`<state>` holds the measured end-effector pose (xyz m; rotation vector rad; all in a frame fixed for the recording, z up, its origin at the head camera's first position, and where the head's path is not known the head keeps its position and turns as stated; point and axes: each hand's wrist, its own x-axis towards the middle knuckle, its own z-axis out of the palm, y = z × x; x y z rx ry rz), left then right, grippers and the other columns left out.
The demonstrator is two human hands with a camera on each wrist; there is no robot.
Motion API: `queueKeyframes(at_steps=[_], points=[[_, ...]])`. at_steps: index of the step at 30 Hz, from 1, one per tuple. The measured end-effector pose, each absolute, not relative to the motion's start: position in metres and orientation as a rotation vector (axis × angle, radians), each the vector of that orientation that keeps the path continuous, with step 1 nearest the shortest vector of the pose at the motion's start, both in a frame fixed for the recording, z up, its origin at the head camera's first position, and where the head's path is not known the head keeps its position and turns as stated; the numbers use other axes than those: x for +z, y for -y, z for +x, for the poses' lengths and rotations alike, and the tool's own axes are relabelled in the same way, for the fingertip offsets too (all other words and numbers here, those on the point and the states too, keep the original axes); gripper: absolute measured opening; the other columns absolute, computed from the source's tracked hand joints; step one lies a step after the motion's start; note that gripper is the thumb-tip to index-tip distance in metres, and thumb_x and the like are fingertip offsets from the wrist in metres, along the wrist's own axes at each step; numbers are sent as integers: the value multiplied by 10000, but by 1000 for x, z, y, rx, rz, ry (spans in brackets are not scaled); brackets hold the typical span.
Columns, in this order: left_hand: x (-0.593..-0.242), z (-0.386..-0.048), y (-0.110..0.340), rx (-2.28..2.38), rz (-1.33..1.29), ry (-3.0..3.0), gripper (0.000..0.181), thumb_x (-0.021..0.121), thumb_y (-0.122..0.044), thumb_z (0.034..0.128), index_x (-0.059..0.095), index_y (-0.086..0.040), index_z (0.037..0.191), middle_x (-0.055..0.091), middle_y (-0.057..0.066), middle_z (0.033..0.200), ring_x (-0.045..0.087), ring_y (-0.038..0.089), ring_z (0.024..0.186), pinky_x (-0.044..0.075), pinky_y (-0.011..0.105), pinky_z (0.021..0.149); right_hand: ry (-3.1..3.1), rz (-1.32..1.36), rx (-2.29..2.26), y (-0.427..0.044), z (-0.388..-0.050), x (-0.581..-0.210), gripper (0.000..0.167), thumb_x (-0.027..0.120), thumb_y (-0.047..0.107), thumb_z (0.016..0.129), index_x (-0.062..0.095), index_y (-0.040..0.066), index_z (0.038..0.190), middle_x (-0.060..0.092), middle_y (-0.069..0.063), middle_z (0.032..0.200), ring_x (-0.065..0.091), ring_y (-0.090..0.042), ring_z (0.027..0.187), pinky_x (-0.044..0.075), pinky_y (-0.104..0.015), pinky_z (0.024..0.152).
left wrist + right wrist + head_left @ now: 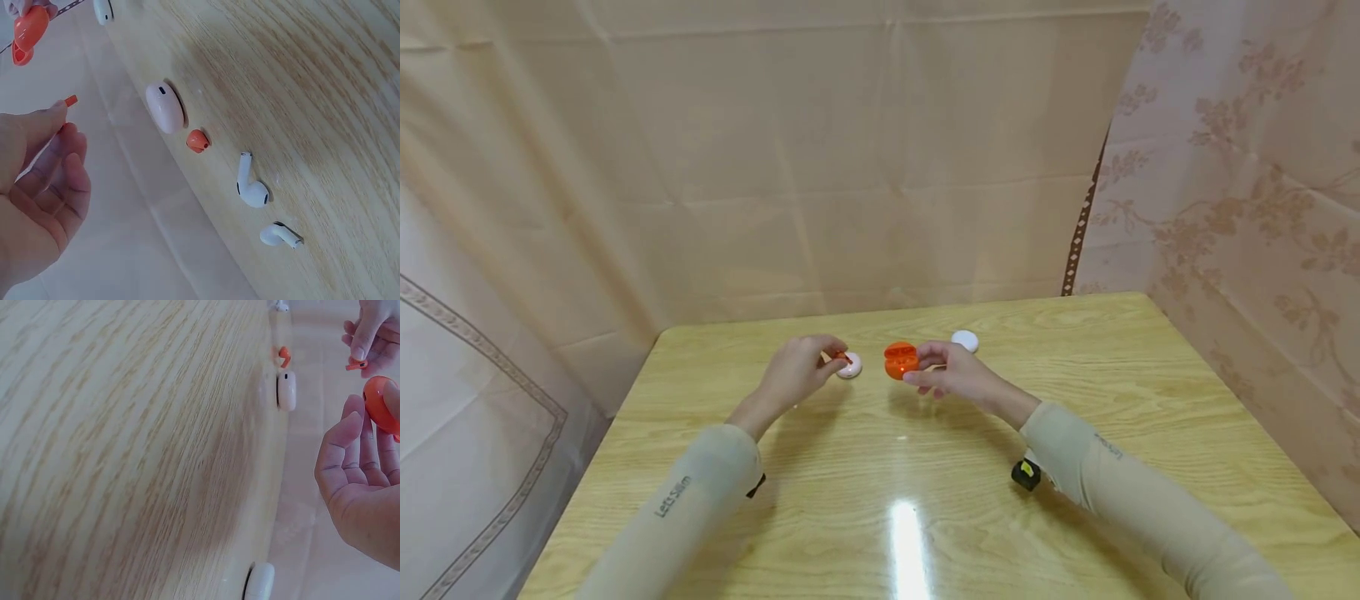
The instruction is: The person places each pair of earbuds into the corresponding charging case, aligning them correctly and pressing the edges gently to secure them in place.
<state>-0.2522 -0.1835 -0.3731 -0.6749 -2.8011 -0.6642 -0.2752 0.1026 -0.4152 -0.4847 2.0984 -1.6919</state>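
Observation:
My left hand (796, 368) pinches an orange earbud (72, 100) between thumb and fingertips, held above the table. Facing it, my right hand (958, 377) grips a rounded orange earbud charging case (901, 367) with its lid raised. The head view is too small to tell what lies inside the case. A second orange earbud (197, 141) lies on the table beside a pale pink charging case (165, 109). Farther along lie two white earbuds, one (253, 193) near the orange one and another (274, 234) beyond; in the head view the left hand hides them.
Behind the right hand, a white charging case (965, 341) lies near the far edge of the wooden table (820, 517). Beige curtain cloth (865, 167) hangs behind the table, with patterned cloth (1247, 208) on the right. A dark wrist device (1026, 474) hangs under the right sleeve.

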Motion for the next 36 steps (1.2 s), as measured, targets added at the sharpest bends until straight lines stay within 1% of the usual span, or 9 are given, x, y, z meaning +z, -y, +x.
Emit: queueKeyframes(at_steps=[4, 8, 13, 17, 21, 24, 32, 36], points=[[-373, -254, 183, -708, -677, 2785, 209, 795, -136, 896, 768, -61, 1090, 759, 21, 968, 650, 101, 686, 537, 334, 665, -2096, -484, -1690, -102, -276, -415, 396, 777, 221, 921, 582, 19, 1200, 672, -115, 1053, 676, -441, 951, 564, -440, 723], [-372, -254, 183, -728, -668, 2794, 198, 807, -149, 889, 777, -96, 1077, 758, 4, 1003, 643, 83, 686, 536, 324, 660, -2098, -481, -1685, -102, -275, -414, 388, 770, 220, 927, 582, 23, 1204, 674, -117, 1063, 674, -435, 954, 568, -469, 740], [-371, -253, 182, -730, -667, 2808, 172, 812, -158, 885, 785, -124, 1051, 752, -22, 962, 629, 81, 679, 533, 327, 684, -2104, -476, -1677, -101, -275, -413, 377, 772, 213, 925, 591, 30, 1200, 678, -119, 1067, 671, -438, 962, 569, -495, 761], [-372, -253, 181, -771, -708, 2766, 194, 796, -142, 896, 782, -85, 1081, 762, 17, 991, 658, 112, 706, 552, 330, 691, -2105, -482, -1674, -100, -276, -413, 375, 772, 209, 925, 598, 29, 1204, 678, -118, 1073, 672, -429, 957, 569, -502, 768], [-370, -252, 179, -893, -748, 2722, 238, 762, -149, 924, 767, -55, 1143, 760, 52, 1063, 690, 147, 778, 565, 316, 694, -2097, -512, -1674, -100, -277, -412, 374, 771, 214, 927, 605, 26, 1205, 684, -118, 1090, 658, -463, 973, 564, -517, 778], [-367, -252, 177, -982, -782, 2698, 258, 743, -152, 938, 754, -46, 1172, 758, 54, 1075, 692, 153, 807, 564, 307, 697, -2094, -531, -1675, -100, -277, -411, 359, 766, 208, 931, 607, 26, 1197, 687, -114, 1093, 644, -495, 986, 559, -522, 778], [-363, -252, 166, -1065, -892, 2638, 245, 742, -129, 940, 756, -51, 1172, 757, 59, 1079, 707, 195, 790, 566, 262, 659, -2096, -508, -1679, -99, -274, -409, 336, 763, 186, 932, 610, 29, 1186, 694, -109, 1081, 658, -478, 976, 565, -514, 767], [-362, -252, 161, -1056, -917, 2631, 233, 747, -118, 934, 761, -43, 1155, 760, 55, 1046, 708, 229, 770, 562, 253, 621, -2088, -501, -1684, -99, -274, -408, 351, 763, 193, 931, 611, 29, 1201, 690, -117, 1093, 658, -464, 975, 558, -541, 786]])
